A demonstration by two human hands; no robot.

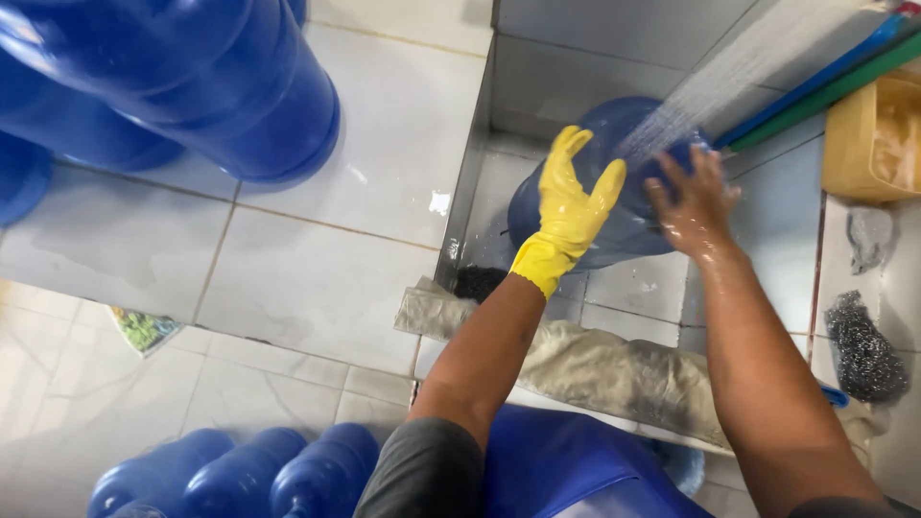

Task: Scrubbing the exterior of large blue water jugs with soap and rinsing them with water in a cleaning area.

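— Where's the bottle?
— Blue water jug (614,216) lies tipped in the tiled wash basin (767,240) at one o'clock, spray striking it.
— Hands?
— Yellow-gloved left hand (568,206) spread against its side; bare right hand (693,201) spread on top.

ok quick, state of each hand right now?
Left hand: in a yellow glove, fingers spread, open, pressed against the blue water jug.
Right hand: bare, wet, open, palm flat on the jug under the water spray.
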